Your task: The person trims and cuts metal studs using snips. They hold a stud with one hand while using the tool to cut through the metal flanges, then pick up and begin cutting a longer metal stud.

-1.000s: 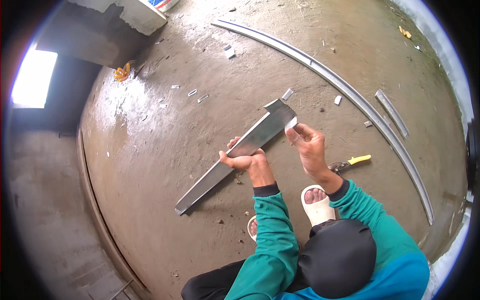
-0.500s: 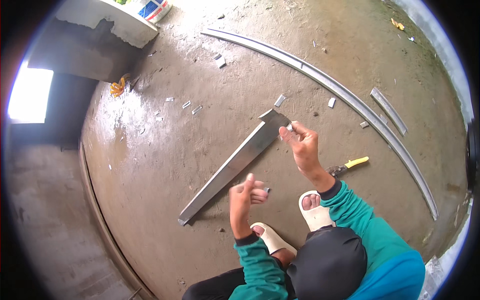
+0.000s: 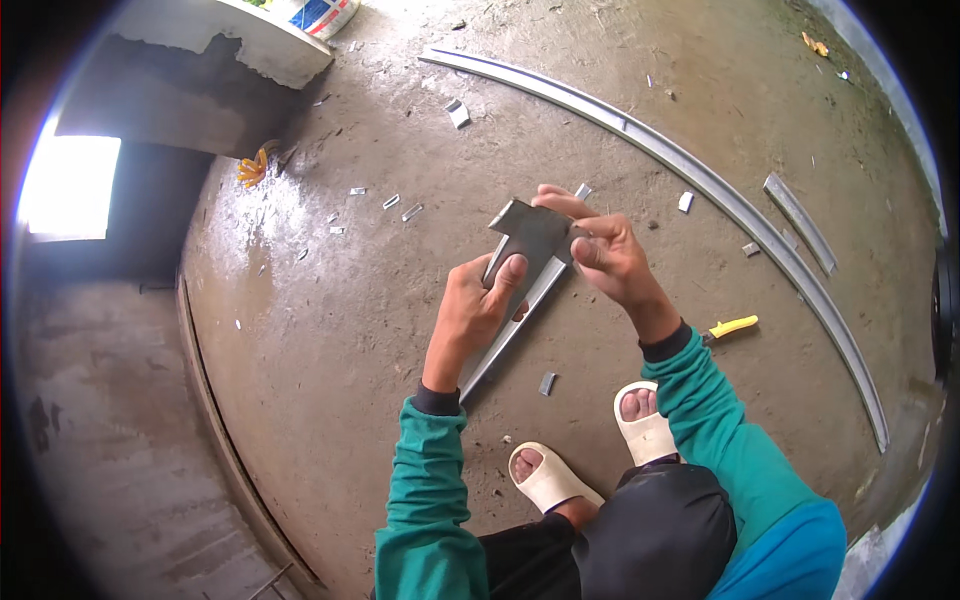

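I have my left hand point(image 3: 467, 312) closed round a metal channel point(image 3: 529, 240), its thumb on the dark inner face. The channel runs diagonally from its notched upper end, with a projecting flap, down toward my left forearm. My right hand point(image 3: 615, 262) grips that upper end between thumb and fingers, some fingertips behind it. A small cut metal piece point(image 3: 548, 384) lies on the floor below the channel, near my sandals point(image 3: 548, 482). Yellow-handled snips point(image 3: 733, 325) lie beyond my right wrist, partly hidden by it.
A long metal strip point(image 3: 700, 178) arcs across the floor point(image 3: 300, 400) on the right, with a shorter piece point(image 3: 800, 222) beside it. Several small offcuts point(image 3: 458, 113) are scattered about. An orange bundle point(image 3: 255, 165) lies beside a concrete block point(image 3: 170, 80), with a bucket point(image 3: 315, 15) behind.
My left hand let go, dropped low, then took hold of the channel near its upper end, which has swung left and is more upright. A small piece now lies on the floor below.
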Tool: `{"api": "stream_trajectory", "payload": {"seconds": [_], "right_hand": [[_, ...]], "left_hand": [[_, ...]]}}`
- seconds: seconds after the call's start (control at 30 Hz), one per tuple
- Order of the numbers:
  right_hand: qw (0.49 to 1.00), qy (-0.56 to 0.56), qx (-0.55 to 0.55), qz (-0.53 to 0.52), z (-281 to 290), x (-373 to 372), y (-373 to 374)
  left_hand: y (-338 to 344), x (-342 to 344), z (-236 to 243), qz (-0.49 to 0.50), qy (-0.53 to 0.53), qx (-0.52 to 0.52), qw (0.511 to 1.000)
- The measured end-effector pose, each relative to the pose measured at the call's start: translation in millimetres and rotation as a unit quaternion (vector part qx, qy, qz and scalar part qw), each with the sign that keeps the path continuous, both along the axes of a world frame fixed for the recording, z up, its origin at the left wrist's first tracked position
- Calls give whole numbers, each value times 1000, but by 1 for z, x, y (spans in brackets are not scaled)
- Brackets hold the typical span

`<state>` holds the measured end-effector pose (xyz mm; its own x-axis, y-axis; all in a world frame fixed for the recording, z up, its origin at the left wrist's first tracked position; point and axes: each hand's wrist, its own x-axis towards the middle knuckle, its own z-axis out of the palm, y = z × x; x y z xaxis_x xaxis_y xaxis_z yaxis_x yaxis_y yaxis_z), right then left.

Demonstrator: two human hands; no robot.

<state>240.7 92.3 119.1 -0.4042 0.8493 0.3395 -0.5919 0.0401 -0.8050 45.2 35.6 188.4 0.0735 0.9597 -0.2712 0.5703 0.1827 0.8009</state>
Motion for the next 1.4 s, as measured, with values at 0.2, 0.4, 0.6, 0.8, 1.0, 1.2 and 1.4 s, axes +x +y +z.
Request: {"api": "stream_trajectory", "payload": {"seconds": [0.2,0.4,0.6,0.8,1.0,1.2,1.4], "right_hand": [[984,120,-23,132,-4,-8,27],[990,-117,-54,58,-21,12,6],[500,-856,134,11,-78,173,-92],[479,-863,153,47,-93,211,-134],[430,-891,130,67,-85,219,-168],[463,-884,54,27,-87,209,-180],[462,-887,7,-11,-96,195,-186]], "left_hand": [[4,3,5,0,-63,-25,998],[0,-10,-3,57,-97,-31,993],[7,-13,-28,133,-125,-41,982],[-1,-10,-59,125,-62,-4,990],[-6,-1,-52,135,-68,6,989],[-8,2,-54,151,-59,30,986],[-8,-3,-57,141,34,116,983]]}}
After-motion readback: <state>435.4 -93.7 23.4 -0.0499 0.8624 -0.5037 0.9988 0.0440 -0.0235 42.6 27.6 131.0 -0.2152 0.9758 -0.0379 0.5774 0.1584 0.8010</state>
